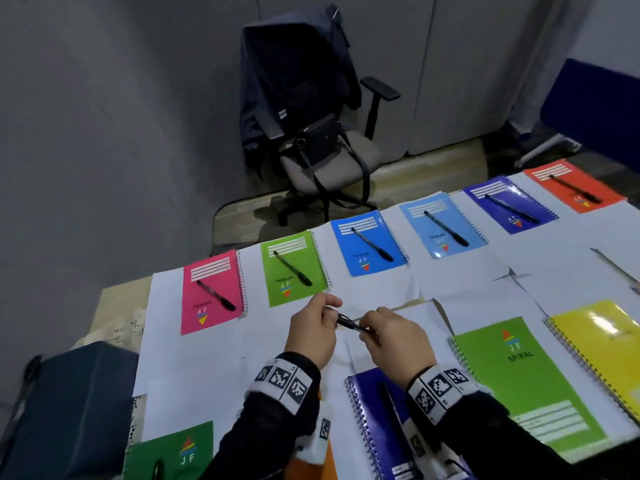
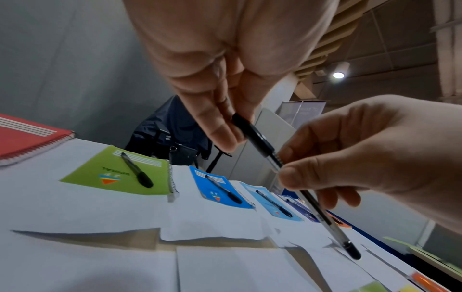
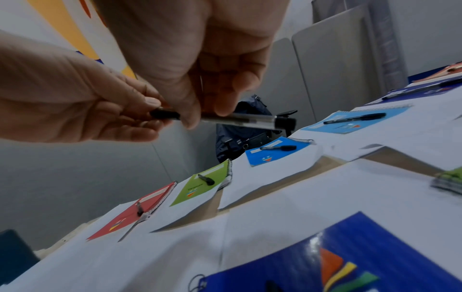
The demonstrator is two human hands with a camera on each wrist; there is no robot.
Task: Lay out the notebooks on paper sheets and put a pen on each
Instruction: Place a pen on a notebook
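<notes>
Both of my hands hold one black pen (image 1: 351, 324) in the air above the white paper sheets (image 1: 194, 368) mid-table. My left hand (image 1: 313, 329) pinches its black end (image 2: 241, 123). My right hand (image 1: 394, 337) pinches the clear barrel (image 3: 245, 118) further along. Along the far row lie pink (image 1: 207, 306), green (image 1: 294, 268), blue (image 1: 367, 244), light blue (image 1: 443, 223), dark blue (image 1: 509, 202) and red (image 1: 575, 185) notebooks, each with a pen on it. In the near row are a dark green (image 1: 173, 452), a dark blue (image 1: 374, 420), a light green (image 1: 526, 382) and a yellow (image 1: 602, 344) notebook.
An office chair (image 1: 311, 140) draped with a dark jacket and a bag stands behind the table. A dark blue box (image 1: 69, 410) sits at the table's near left corner. A blue partition (image 1: 595, 109) stands at the far right. Part of an orange notebook (image 1: 308, 462) shows under my left forearm.
</notes>
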